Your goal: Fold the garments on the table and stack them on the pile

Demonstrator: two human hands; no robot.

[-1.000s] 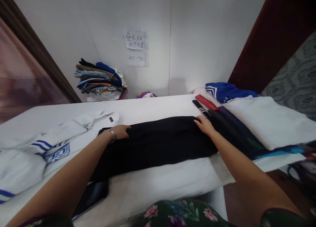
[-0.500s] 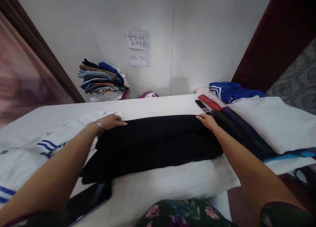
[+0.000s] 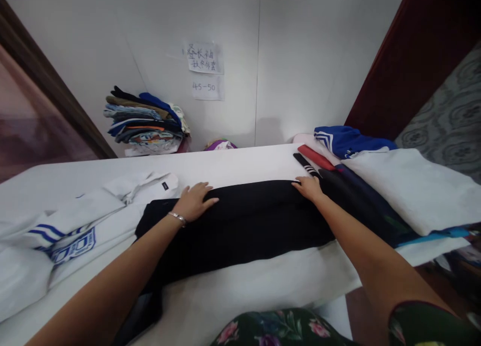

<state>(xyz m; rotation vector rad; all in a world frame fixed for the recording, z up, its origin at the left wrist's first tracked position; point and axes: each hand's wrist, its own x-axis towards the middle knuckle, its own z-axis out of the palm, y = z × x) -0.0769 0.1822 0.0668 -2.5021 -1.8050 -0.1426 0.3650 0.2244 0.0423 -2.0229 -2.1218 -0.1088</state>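
Note:
A folded black garment (image 3: pixel 248 225) lies lengthwise before me on a white cloth (image 3: pixel 270 278). My left hand (image 3: pixel 193 200) rests on its upper left part, palm down, fingers stretched and thumb apart. At the far right corner, my right hand (image 3: pixel 308 188) lies on the far edge with its fingers spread; the fabric under its fingertips is partly hidden. To the left is a white shirt (image 3: pixel 101 203) with blue stripes, a blue print and a dark collar label. Close to my left forearm a dark flat object (image 3: pixel 150 308) shows, partly covered.
A stack of folded clothes (image 3: pixel 146 120) stands by the wall at the back left. On the right lie a red piece (image 3: pixel 319 157), a blue garment (image 3: pixel 345 140) and a large white one (image 3: pixel 413 190). Two handwritten notes (image 3: pixel 205 57) hang on the wall.
My left hand has moved right from the garment's far left corner and now lies flat on it. My right hand stays at the far right corner, its fingers loosened. More of the white shirt shows.

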